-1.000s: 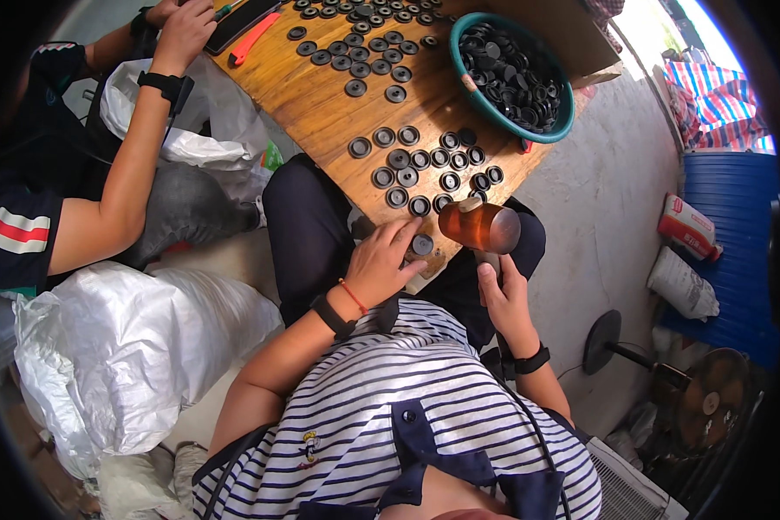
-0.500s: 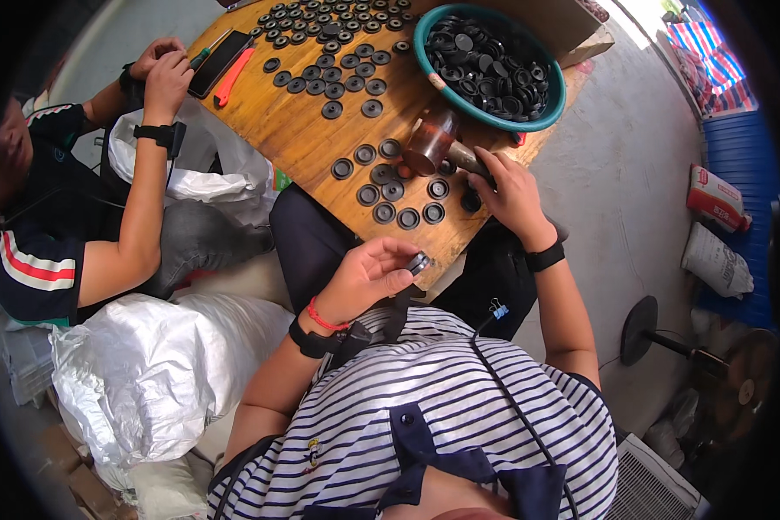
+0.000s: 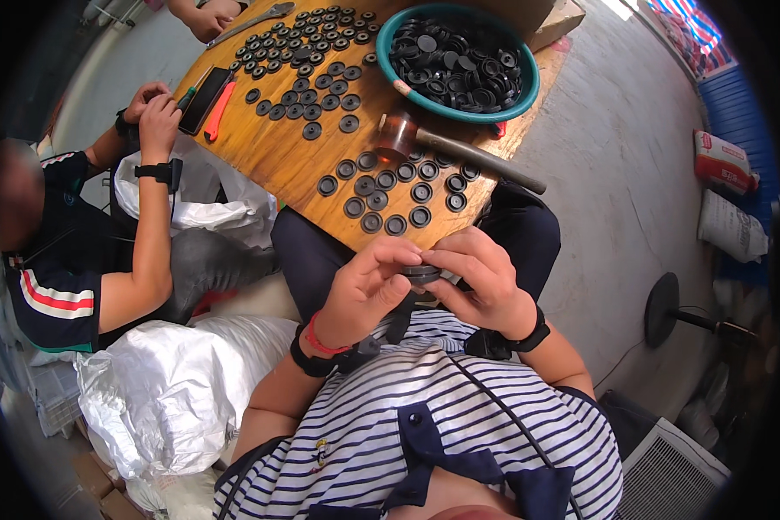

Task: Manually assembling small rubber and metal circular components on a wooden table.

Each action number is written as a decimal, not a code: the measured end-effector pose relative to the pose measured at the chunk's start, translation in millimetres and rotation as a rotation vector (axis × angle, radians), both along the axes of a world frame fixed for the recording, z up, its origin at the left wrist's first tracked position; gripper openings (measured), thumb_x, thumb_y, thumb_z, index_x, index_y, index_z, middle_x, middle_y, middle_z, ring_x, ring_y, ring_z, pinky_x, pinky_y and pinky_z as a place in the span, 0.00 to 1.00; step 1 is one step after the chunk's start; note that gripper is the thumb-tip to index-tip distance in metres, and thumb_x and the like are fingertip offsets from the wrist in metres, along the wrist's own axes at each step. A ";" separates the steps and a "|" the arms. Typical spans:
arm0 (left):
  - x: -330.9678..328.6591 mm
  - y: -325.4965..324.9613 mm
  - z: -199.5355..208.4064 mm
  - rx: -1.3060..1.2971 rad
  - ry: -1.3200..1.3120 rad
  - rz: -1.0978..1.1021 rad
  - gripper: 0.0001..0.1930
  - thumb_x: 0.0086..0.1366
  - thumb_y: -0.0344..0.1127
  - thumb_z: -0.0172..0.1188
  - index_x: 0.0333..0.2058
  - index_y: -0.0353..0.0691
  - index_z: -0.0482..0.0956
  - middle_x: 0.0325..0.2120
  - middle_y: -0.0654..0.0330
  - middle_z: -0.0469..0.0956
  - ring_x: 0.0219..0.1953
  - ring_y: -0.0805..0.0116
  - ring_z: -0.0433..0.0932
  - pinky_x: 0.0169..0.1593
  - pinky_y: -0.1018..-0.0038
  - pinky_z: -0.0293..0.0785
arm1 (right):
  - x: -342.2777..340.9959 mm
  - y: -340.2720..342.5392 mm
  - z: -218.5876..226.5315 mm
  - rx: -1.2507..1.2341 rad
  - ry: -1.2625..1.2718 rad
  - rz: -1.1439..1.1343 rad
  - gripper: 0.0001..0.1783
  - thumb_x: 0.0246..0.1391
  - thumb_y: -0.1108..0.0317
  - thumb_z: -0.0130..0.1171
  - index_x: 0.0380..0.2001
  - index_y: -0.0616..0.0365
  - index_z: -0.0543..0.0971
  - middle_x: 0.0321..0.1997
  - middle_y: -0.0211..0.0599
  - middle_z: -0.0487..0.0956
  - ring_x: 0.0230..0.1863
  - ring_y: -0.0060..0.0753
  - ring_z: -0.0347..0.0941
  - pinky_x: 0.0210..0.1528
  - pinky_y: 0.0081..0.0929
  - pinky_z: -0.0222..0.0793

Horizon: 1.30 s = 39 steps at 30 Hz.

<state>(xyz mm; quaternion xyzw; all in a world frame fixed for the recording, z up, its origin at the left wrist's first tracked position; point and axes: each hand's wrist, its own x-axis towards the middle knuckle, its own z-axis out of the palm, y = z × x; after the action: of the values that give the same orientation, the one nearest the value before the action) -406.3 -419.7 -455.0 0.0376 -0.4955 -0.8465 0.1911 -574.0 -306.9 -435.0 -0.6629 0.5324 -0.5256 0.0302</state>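
Close in front of my body, past the table's near corner, a black round disc is held between both hands. My left hand is closed on its left side, thumb and fingertips pinching the edge. My right hand pinches the right side with thumb and fingers. The disc appears to be two stacked layers, though fingers cover part of it. Just beyond, several black ring-shaped discs lie on the wooden table. A mallet with an amber-brown head rests among them, its handle jutting over the right edge.
A teal basin full of black discs stands at the far right. More discs cover the far tabletop, near a wrench, a dark case and a red-orange cutter. A co-worker sits left; another person's hand is beyond.
My right hand has let go of the mallet, now lying on the table, and joined my left hand at the disc. Another person's hand and a wrench have come into view at the far left.
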 end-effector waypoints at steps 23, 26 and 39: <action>-1.9 32.6 30.3 -0.669 0.077 0.443 0.13 0.58 0.31 0.68 0.40 0.36 0.75 0.36 0.56 0.75 0.39 0.65 0.73 0.50 0.65 0.70 | 26.0 27.1 17.9 0.040 -0.251 0.045 0.16 0.43 0.78 0.64 0.39 0.66 0.77 0.30 0.41 0.75 0.27 0.37 0.73 0.29 0.25 0.68; -8.4 31.6 24.4 -0.667 0.015 0.439 0.15 0.58 0.30 0.68 0.42 0.34 0.76 0.38 0.55 0.76 0.40 0.65 0.75 0.48 0.71 0.71 | 21.4 27.1 7.6 0.045 -0.333 -0.004 0.14 0.47 0.79 0.63 0.40 0.66 0.77 0.32 0.42 0.76 0.29 0.35 0.74 0.32 0.24 0.69; -3.3 7.5 34.5 -1.210 -0.002 0.553 0.17 0.55 0.32 0.67 0.44 0.39 0.79 0.38 0.58 0.80 0.42 0.57 0.78 0.51 0.62 0.72 | 10.7 15.0 18.7 -0.026 -0.085 -0.005 0.21 0.40 0.79 0.67 0.43 0.65 0.78 0.39 0.41 0.76 0.37 0.39 0.74 0.38 0.29 0.70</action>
<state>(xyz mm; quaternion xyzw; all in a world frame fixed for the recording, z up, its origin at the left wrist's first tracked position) -409.6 -412.2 -420.5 0.0503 -0.8556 -0.3386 0.3882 -563.3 -291.9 -416.3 -0.6387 0.5255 -0.5604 0.0429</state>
